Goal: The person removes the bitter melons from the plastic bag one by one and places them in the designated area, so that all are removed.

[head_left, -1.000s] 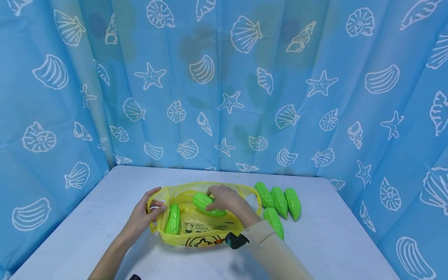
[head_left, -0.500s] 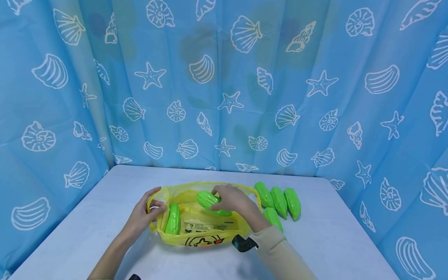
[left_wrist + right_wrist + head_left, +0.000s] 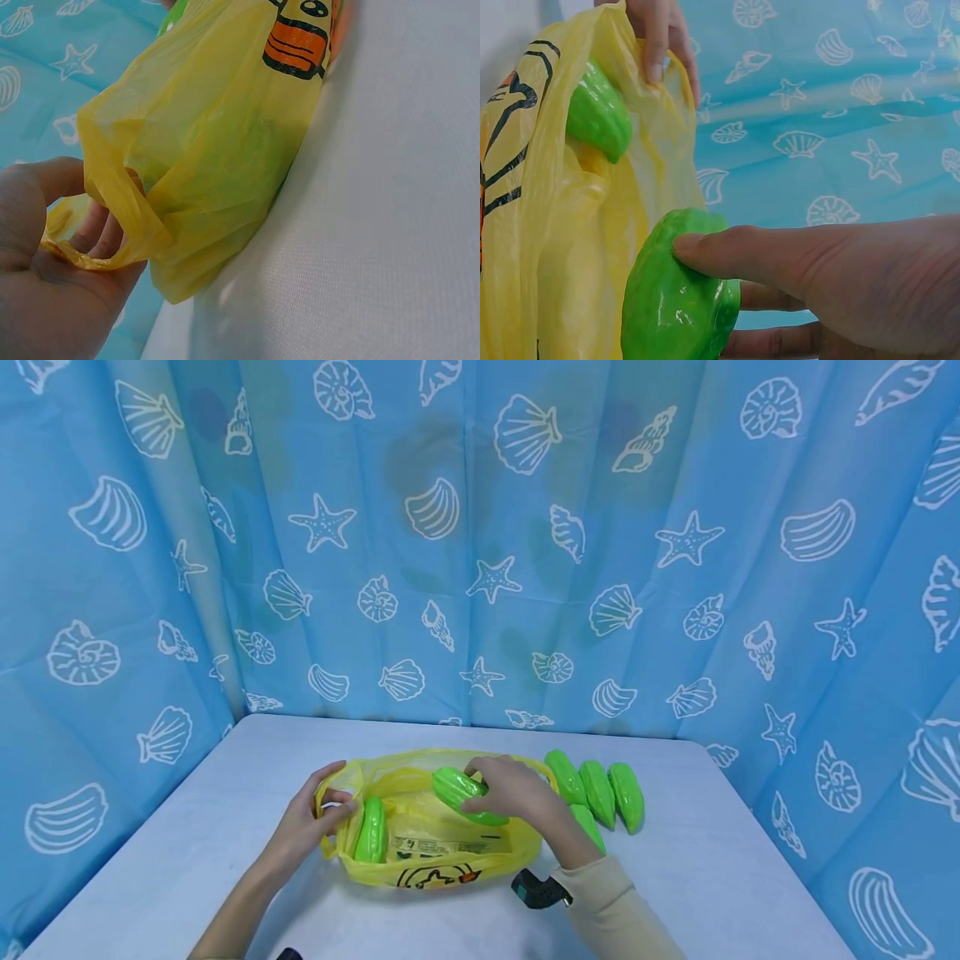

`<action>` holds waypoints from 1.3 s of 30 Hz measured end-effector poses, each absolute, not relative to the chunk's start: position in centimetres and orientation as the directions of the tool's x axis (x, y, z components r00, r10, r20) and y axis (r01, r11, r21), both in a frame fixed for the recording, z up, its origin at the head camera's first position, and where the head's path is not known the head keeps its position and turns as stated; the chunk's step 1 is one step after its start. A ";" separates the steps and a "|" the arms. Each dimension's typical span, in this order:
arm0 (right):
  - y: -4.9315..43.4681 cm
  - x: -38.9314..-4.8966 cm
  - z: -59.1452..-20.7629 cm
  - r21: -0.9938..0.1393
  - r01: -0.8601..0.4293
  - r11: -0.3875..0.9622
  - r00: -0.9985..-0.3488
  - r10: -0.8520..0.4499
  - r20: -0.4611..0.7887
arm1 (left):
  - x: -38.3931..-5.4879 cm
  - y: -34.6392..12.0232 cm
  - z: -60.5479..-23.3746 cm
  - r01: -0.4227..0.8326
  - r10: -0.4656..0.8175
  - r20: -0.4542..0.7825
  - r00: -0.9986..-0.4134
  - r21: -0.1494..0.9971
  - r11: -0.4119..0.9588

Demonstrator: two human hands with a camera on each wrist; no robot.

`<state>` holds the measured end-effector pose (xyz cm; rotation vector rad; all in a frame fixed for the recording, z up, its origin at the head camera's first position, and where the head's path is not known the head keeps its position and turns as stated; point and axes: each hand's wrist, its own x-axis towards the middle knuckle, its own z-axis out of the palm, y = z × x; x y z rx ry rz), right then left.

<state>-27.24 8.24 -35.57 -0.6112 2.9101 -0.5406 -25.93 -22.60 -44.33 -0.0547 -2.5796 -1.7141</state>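
Observation:
A yellow plastic bag (image 3: 420, 868) lies on the table with its mouth spread. At its left end my left hand (image 3: 313, 817) grips the handle, fingers through the loop (image 3: 112, 240). One glossy green bitter melon (image 3: 371, 831) rests inside the bag's left end; its tip also shows in the right wrist view. Over the bag's right part, my right hand (image 3: 510, 789) holds another ribbed bitter melon (image 3: 461, 793) from its right side, thumb on the near face. In the right wrist view that held bitter melon (image 3: 679, 300) is beside the bag's opening.
Several more bitter melons (image 3: 598, 793) lie on the white table (image 3: 697, 860) just right of the bag, one partly hidden by my right arm. Blue seashell-print curtains (image 3: 480, 552) enclose the table at the back and sides.
My right hand has shifted slightly to the right with the bitter melon, over the bag. The left hand and the bag have stayed in place.

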 end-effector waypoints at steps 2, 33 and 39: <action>8.6 -27.1 -35.5 -0.375 -0.361 0.854 -0.914 -0.404 -0.041 | -26.0 -22.6 -44.3 0.055 0.005 0.058 -0.998 0.920 0.388; 14.9 -24.9 -35.6 -0.476 -0.275 0.835 -0.953 -0.301 0.023 | -25.8 -22.6 -44.3 0.061 0.010 0.062 -0.998 0.917 0.394; 16.3 -24.6 -35.6 -0.470 -0.276 0.838 -0.957 -0.287 0.050 | -25.9 -22.6 -44.3 0.063 0.009 0.065 -0.998 0.916 0.397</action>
